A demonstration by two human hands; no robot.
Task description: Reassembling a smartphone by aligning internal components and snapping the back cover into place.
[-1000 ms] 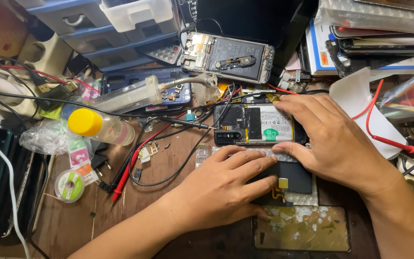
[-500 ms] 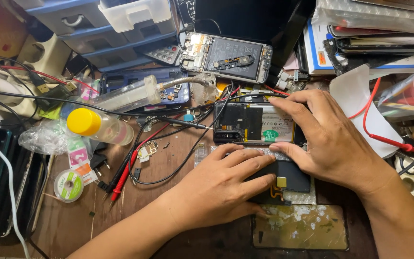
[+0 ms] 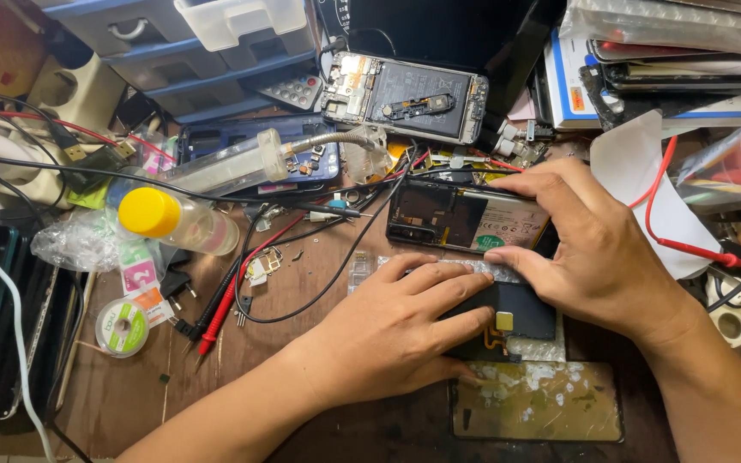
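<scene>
Black panel (image 3: 515,310) is lying long axis left-right under both your palms near the desk's front edge, your left hand (image 3: 388,330) pressing it flat with fingers spread while your right hand (image 3: 593,249) is pinching the open phone (image 3: 465,219) just behind it.

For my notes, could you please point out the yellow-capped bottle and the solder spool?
Yellow-capped bottle (image 3: 149,212), head view, on its yellow cap.
Solder spool (image 3: 122,327), head view, on its round face.
</scene>
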